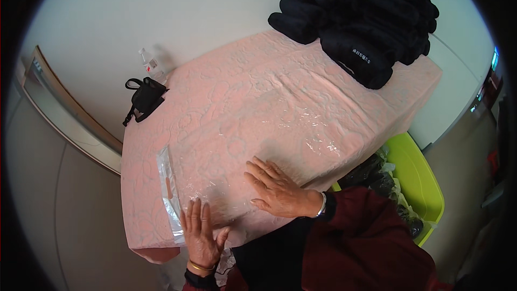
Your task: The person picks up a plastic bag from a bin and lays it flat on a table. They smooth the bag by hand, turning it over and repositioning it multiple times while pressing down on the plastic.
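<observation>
- A large clear plastic bag (pixel 258 145), thin and glossy, lies spread flat over the near half of the pink quilted table cover (pixel 226 81); its opening edge, a silvery strip, runs along the cover's left side.
- The left hand (pixel 200 233) rests palm down on the bag's near left corner, fingers stretched out flat and together, gripping nothing; a gold bangle sits at the wrist.
- The right hand (pixel 277 189) also lies palm down on the bag, a little farther in and to the right, fingers spread and pressed against the film, closed on nothing; a light bracelet shows at the wrist above a dark red sleeve.
- The two hands are near each other but apart.
- At the cover's far left edge sits a small black pouch with a strap (pixel 144 97), and just behind it a clear plastic water bottle (pixel 149 66).
- On the far right corner is a pile of black padded rolls (pixel 361 16).
- To the right of the table, lower down, stands a lime-green plastic bin (pixel 417 178) holding dark items in clear wrapping.
</observation>
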Demonstrator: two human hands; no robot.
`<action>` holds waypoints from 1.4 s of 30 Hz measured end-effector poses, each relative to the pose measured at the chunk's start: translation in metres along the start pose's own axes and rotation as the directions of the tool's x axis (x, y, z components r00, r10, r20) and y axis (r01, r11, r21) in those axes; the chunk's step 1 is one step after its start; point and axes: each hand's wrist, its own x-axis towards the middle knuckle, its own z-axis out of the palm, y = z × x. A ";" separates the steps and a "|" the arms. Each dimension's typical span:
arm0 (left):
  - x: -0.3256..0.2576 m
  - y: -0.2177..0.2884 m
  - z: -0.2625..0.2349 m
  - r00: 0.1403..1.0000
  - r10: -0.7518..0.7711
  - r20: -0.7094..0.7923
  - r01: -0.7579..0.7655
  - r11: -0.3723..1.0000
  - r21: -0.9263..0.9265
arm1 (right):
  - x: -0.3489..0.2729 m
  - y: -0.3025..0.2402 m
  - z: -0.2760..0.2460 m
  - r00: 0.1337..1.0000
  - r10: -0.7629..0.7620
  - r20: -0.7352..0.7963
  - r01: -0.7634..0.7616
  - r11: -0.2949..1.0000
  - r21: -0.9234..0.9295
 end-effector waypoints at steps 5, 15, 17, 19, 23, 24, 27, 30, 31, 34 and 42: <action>0.048 0.027 0.041 0.995 0.058 0.078 -0.045 0.986 -0.163 | 0.004 -0.007 0.026 0.990 -0.029 0.138 0.051 0.986 -0.156; 0.003 -0.062 0.002 0.977 -0.139 0.162 0.145 0.989 -0.030 | -0.046 0.089 -0.068 0.955 0.241 0.170 -0.204 0.957 -0.208; -0.002 -0.069 0.004 0.966 -0.181 0.184 0.188 0.982 -0.017 | -0.052 0.097 -0.070 0.944 0.302 0.131 -0.266 0.935 -0.235; -0.004 -0.071 0.005 0.969 -0.180 0.169 0.185 0.983 -0.011 | -0.053 0.103 -0.068 0.952 0.287 0.105 -0.254 0.935 -0.248; -0.011 -0.068 0.004 0.976 -0.148 0.159 0.147 0.989 0.017 | -0.060 0.105 -0.066 0.960 0.277 0.051 -0.257 0.935 -0.244; -0.013 -0.066 0.004 0.982 -0.123 0.146 0.119 0.992 0.037 | -0.060 0.105 -0.065 0.962 0.271 0.033 -0.257 0.939 -0.228; -0.018 -0.054 0.000 0.984 -0.101 0.146 0.090 0.993 0.080 | -0.058 0.090 -0.070 0.967 0.254 -0.013 -0.250 0.940 -0.233; -0.026 -0.040 -0.002 0.977 -0.125 0.173 0.103 0.986 0.133 | -0.047 0.061 -0.075 0.974 0.219 -0.059 -0.226 0.937 -0.267; -0.029 -0.039 0.001 0.981 -0.126 0.149 0.103 0.983 0.150 | -0.042 0.048 -0.074 0.988 0.154 -0.009 -0.153 0.968 -0.200; -0.030 -0.035 0.007 0.989 -0.103 0.107 0.083 0.981 0.177 | -0.034 0.019 -0.059 0.997 0.034 0.072 -0.030 0.998 -0.062; -0.025 -0.020 0.019 1.000 0.026 -0.001 -0.026 0.999 0.029 | -0.034 0.016 -0.021 0.990 0.010 0.143 0.018 0.981 -0.193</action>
